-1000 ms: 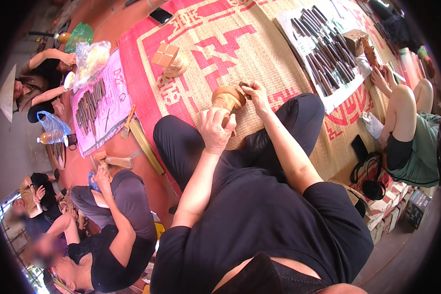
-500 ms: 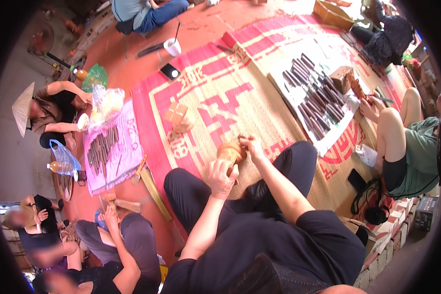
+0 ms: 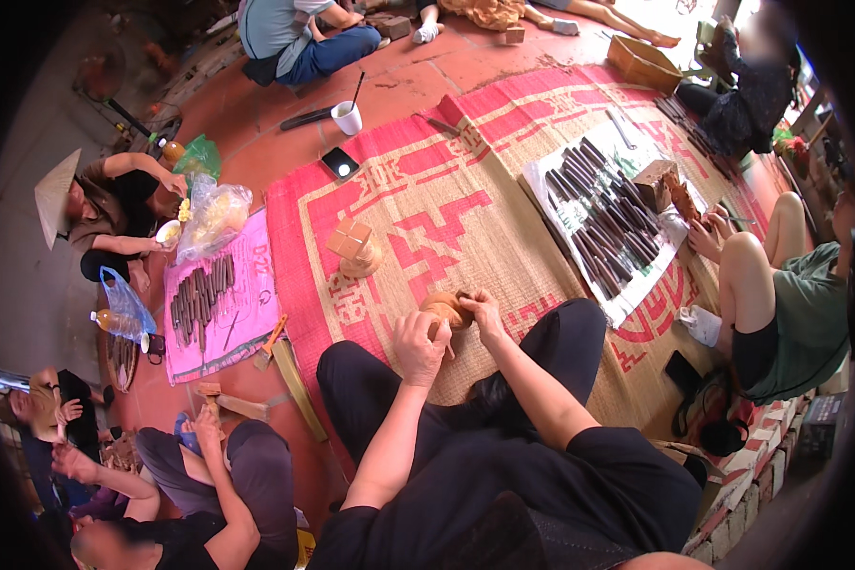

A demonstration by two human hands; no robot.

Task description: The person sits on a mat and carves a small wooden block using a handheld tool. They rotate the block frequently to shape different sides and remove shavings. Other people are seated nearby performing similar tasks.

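wooden piece (image 3: 446,308) is in hand over the patterned mat (image 3: 532,252), its body looking already rounded, left hand (image 3: 420,347) curled around its near side, right hand (image 3: 483,315) pinching a small dark object (image 3: 464,296) at it, what's left impossible to tell!

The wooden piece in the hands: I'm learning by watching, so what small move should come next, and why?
Perhaps turn the wooden piece slightly with the left hand, which grips its near left side, while the right hand is at its right side, so a turn would likely bring fresh surface there.
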